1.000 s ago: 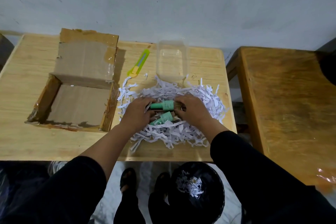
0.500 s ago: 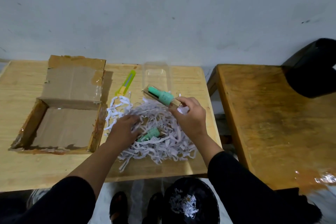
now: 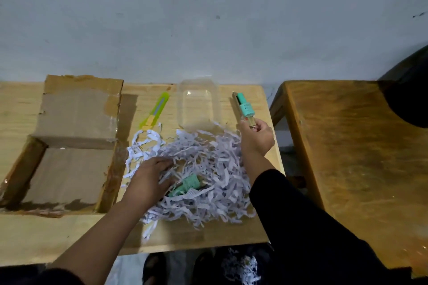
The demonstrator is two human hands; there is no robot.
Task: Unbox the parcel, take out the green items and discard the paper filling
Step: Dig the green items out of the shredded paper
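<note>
Green bottle [image 3: 245,109] pinched at its near end by the right hand [image 3: 257,136], at two o'clock on the table [image 3: 243,233].

Small, stiff and light by the look of it, perhaps slick and breakable; best held round the body. Its far end lies beside the clear tub [image 3: 198,105]. A second green bottle [image 3: 188,184] sits half buried in the soft paper shreds [image 3: 208,169] at six o'clock, the left hand [image 3: 148,180] resting there, fingers spread loosely. Empty box [image 3: 58,157] at nine o'clock, cutter [image 3: 155,111] at twelve.
</note>
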